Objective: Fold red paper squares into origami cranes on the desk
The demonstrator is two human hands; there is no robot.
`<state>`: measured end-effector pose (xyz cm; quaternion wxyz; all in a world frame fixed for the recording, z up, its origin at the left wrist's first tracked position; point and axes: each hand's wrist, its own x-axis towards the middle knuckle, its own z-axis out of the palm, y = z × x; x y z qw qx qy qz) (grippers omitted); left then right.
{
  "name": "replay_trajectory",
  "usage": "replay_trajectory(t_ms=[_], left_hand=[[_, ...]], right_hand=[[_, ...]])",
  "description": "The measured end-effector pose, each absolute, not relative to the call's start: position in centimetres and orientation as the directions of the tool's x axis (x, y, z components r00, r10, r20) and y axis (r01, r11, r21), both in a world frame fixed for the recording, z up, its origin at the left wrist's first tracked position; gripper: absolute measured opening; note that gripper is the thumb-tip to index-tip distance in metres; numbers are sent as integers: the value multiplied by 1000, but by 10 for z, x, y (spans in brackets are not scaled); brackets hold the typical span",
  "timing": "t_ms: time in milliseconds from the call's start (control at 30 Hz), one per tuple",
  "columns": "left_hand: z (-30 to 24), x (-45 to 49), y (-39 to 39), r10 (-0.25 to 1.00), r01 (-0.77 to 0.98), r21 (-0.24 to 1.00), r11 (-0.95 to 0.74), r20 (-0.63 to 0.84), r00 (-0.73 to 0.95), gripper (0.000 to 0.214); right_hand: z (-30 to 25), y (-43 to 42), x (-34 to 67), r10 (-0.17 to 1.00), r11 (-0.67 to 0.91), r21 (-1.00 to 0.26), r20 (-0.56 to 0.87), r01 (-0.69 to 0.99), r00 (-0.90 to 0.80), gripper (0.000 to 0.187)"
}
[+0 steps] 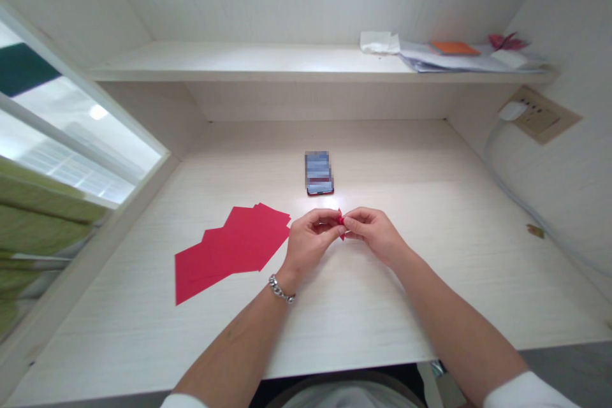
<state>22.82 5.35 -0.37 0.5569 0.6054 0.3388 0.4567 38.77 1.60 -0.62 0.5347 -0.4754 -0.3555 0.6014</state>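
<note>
My left hand and my right hand meet over the middle of the pale wooden desk. Both pinch a small folded piece of red paper, of which only a sliver shows between the fingertips. A silver chain bracelet sits on my left wrist. Just left of my left hand lies a fanned stack of red paper sheets, flat on the desk. A phone lies face up a little beyond my hands.
A shelf runs above the desk's back; at its right end lie white papers, an orange pad and a red folded paper figure. A wall socket with a plug and white cable is on the right wall. A window is at left.
</note>
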Motion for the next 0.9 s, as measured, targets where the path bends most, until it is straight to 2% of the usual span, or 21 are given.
replay_trajectory(t_ms=[167,300,367,467,533,600,733,900], left_hand=[[-2,227,53,905,-95,984,-148,174,389,27],[-2,226,53,900,-73,986,-151,168,403,29],[-4,227,53,903,-64,986,-151,164,397,30],[-5,228,53,908,-58,988,-145,157,388,32],[-5,229,53,912,-53,990,-132,142,384,32],[-5,229,54,919,-47,992,-119,128,374,30],[-6,229,57,931,-41,993,-113,120,346,27],[-12,229,59,927,-27,991,-131,132,350,25]], right_hand=[[-6,15,390,975,-216,-909,-221,-357,-29,28],[-5,16,388,977,-206,-935,-211,-290,-17,29],[-6,16,385,987,-151,-970,-160,-192,29,28],[-6,14,380,988,22,-995,36,96,147,23],[-7,12,376,967,129,-943,189,307,172,18],[-7,10,375,946,190,-879,283,438,157,15],[-6,9,375,910,209,-801,369,561,189,14],[-5,10,376,864,203,-753,439,626,248,15]])
